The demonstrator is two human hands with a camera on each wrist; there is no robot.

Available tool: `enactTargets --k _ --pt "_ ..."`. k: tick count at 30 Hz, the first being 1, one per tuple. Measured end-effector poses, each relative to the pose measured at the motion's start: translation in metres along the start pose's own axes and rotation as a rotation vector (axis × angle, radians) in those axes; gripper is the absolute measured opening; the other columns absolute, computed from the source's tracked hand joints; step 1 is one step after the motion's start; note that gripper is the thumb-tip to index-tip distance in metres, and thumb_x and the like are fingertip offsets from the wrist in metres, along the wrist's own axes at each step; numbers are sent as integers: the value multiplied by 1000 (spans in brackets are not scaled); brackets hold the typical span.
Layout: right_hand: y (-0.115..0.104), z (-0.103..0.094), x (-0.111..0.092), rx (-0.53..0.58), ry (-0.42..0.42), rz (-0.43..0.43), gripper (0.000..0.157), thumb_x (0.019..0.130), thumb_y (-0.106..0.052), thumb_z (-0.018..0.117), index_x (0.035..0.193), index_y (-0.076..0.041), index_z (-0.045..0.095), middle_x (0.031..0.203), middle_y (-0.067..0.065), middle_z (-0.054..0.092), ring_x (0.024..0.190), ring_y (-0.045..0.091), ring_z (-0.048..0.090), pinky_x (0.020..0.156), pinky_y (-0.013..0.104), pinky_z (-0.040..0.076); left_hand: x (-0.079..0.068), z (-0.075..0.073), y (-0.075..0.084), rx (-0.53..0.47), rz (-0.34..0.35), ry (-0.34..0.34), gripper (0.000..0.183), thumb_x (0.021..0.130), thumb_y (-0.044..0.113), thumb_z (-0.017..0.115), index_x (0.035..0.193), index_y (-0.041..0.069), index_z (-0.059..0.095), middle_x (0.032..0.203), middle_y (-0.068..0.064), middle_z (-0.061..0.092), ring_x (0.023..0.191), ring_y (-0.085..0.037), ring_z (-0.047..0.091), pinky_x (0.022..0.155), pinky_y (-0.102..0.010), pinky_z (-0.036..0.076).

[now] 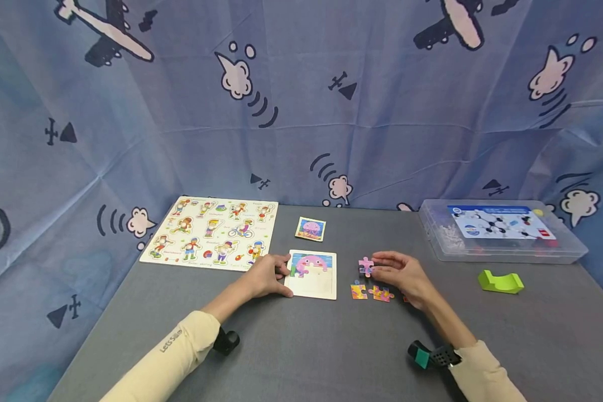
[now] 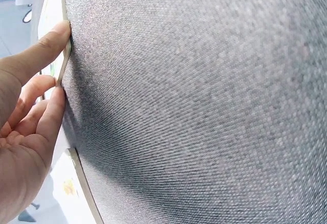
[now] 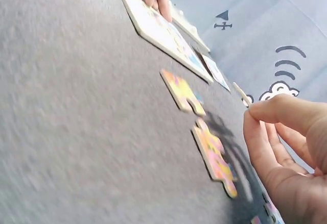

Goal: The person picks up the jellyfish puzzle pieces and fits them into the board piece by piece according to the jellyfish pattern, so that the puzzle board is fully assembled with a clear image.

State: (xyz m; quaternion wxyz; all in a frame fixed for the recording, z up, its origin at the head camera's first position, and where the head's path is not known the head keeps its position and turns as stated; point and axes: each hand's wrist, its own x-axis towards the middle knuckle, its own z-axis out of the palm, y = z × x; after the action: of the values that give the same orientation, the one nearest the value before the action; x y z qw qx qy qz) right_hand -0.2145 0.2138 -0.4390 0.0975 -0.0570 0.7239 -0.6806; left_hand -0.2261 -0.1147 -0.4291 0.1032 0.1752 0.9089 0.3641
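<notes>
Fingers of the right hand (image 1: 403, 276) pinch a purple puzzle piece (image 1: 365, 266), edge-on to the right wrist camera, its long axis pointing roughly away from the person, just beyond loose pieces (image 1: 382, 294) on the grey counter (image 1: 306, 346). Left hand (image 1: 262, 276) fingers grip the left edge of a tray (image 1: 314, 288), its upper part filled. Farther right sits a clear case (image 1: 507, 252); blue patterned cloth (image 1: 291, 100) hangs behind.
</notes>
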Motion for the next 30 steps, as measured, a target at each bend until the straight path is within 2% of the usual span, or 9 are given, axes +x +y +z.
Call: enactTargets --k 4,11,15,24,30 --pt "1 6 -3 18 -3 15 56 82 5 70 129 18 42 111 4 65 95 6 64 82 23 55 0 0 0 -1 4 3 31 61 9 91 84 3 71 138 -16 52 110 -24 61 75 -20 55" --pt "-1 18 -3 81 5 46 55 83 6 69 130 16 43 111 3 65 95 7 65 82 25 56 0 1 -1 -11 12 6 33 60 8 91 86 1 71 137 -17 52 111 -26 61 76 -20 55" --pt "-3 28 -1 119 0 55 56 83 6 69 131 16 42 116 8 63 95 8 65 83 27 56 0 1 -1 -18 21 13 33 60 7 91 85 0 71 136 -19 53 110 -26 61 76 -20 55" --pt "-2 48 7 106 2 70 55 84 3 69 132 13 44 122 15 61 93 10 65 82 31 57 0 1 -2 -15 25 14 33 60 8 91 84 1 71 136 -18 53 110 -26 62 76 -20 55" --pt "-3 60 11 152 -8 58 54 82 7 69 130 16 45 117 15 63 96 11 65 82 29 57 1 2 -3 -16 23 14 32 60 9 91 84 2 71 136 -18 53 111 -26 61 77 -20 55"
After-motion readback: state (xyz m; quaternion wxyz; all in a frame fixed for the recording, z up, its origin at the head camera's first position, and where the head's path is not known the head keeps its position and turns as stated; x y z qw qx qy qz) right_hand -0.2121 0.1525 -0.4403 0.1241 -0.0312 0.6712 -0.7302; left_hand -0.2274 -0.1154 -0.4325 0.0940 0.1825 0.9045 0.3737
